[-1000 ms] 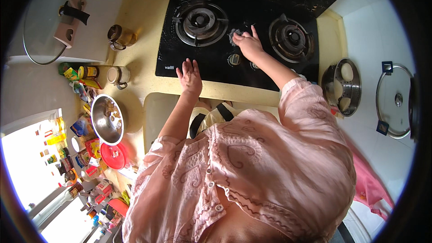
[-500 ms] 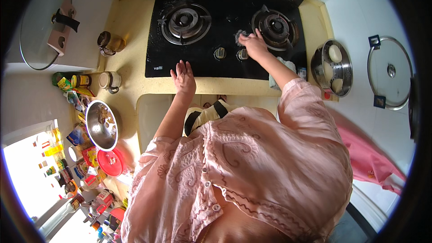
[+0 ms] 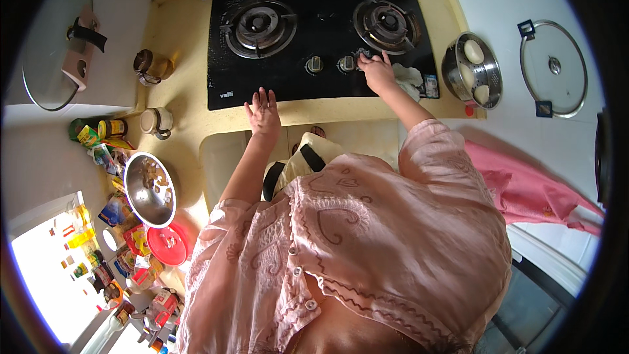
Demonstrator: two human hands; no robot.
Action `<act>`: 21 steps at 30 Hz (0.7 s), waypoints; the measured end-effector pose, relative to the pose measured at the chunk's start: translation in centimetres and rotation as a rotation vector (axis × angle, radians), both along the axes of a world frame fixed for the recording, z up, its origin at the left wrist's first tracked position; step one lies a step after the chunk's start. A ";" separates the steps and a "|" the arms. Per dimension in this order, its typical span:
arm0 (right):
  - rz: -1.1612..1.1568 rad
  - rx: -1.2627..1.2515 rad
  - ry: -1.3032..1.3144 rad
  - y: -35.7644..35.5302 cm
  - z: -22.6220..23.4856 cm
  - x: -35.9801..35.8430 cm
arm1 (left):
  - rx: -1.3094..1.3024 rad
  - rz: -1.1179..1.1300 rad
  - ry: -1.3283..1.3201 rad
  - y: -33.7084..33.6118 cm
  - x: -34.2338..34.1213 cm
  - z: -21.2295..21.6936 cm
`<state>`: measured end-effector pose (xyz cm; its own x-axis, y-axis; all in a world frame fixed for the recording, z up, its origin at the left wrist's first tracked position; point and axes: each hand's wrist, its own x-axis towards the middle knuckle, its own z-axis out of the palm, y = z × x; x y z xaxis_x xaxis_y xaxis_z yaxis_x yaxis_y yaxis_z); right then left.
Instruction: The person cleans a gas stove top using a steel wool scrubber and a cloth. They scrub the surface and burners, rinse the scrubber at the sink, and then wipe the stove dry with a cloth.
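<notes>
A black glass two-burner gas hob (image 3: 288, 78) sits set into a pale yellow countertop (image 3: 183, 39), its row of round control knobs along the front strip. The right hand (image 3: 376, 71) rests on that strip by the rightmost round metal knob (image 3: 363, 54), fingers curled toward it; whether they actually grip the knob cannot be told from this angle. A crumpled white cloth (image 3: 410, 78) lies just beside that hand on the hob's right edge. The left hand (image 3: 263, 110) lies flat with fingers spread on the hob's front rim, holding nothing. To the right of the hob stands a round steel steamer pot (image 3: 493, 69) containing pale round pieces, and beyond it a glass lid with a metal rim (image 3: 553, 69) lies on the white counter. A pink cloth (image 3: 524, 187) hangs below.
</notes>
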<state>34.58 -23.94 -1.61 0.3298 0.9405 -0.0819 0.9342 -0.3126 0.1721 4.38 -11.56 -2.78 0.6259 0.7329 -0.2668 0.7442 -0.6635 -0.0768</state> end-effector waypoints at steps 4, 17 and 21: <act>-0.046 0.066 0.022 -0.7 -0.4 0.0 | 0.044 -0.009 0.011 -0.3 0.1 -0.5; 0.030 0.025 -0.004 -2.8 0.3 -0.4 | 0.051 -0.049 -0.058 -1.9 1.1 -0.7; 0.228 0.025 0.066 -4.8 -0.3 -1.2 | -0.032 0.041 -0.064 -2.3 1.3 0.5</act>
<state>33.35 -28.77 -1.94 0.1038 0.9919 -0.0725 0.9900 -0.0960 0.1032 5.73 -13.89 -2.33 0.6118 0.7503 -0.2504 0.7738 -0.6334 -0.0072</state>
